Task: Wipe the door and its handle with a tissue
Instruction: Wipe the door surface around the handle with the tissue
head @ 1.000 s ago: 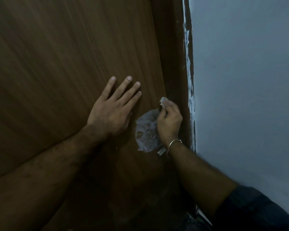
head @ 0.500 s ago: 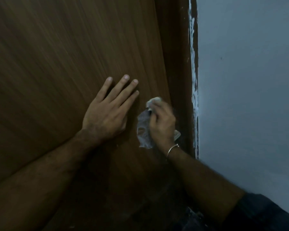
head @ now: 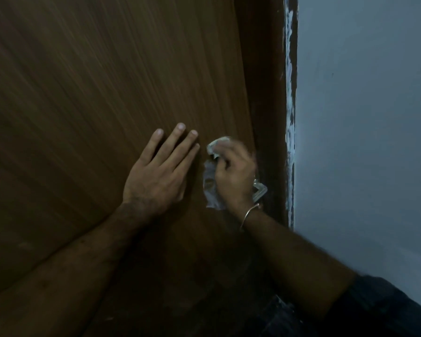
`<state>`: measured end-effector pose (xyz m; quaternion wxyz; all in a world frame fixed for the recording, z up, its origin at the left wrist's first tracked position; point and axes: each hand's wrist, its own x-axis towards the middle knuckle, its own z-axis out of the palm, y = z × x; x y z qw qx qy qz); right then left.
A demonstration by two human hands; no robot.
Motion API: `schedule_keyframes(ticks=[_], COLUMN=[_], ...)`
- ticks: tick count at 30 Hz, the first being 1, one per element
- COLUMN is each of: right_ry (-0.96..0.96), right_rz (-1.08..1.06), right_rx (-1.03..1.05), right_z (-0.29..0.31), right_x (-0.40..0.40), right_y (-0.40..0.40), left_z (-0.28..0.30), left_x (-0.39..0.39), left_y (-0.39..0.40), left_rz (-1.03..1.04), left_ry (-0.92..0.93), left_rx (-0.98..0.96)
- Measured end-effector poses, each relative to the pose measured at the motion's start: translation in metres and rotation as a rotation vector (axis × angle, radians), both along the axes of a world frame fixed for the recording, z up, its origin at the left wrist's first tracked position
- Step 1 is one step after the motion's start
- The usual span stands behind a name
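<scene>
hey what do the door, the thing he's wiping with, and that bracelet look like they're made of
Door: looks like wood or wood-grain laminate, brown with fine parallel streaks and a dull sheen; which one, I cannot tell.
Tissue: thin soft paper, pale, crumpled and slightly see-through, gripped by the right hand.
Bracelet: probably metal, a thin rigid silvery ring with a faint shine.

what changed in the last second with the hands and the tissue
The right hand slid a little left along the door, away from the dark frame, rubbing the tissue it grips; it is blurred with motion. A shiny metal piece, perhaps the handle, now shows to the right of that hand. The left hand stayed flat on the door with fingers spread, and the tissue was not let go.
</scene>
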<state>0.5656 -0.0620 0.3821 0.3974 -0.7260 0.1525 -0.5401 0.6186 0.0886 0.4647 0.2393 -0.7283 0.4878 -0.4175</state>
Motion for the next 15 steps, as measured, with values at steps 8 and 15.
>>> schedule_keyframes(ticks=[8, 15], right_ry=[-0.003, -0.09], right_rz=[-0.011, -0.025], right_rx=[0.181, 0.55], right_z=[0.0, 0.012], right_x=[-0.005, -0.001], right_y=[0.013, -0.03], left_z=[-0.001, 0.002], left_x=[-0.002, -0.005], left_y=[0.003, 0.003], left_rz=[-0.019, -0.015], left_ry=[0.041, 0.05], left_rx=[-0.006, -0.003])
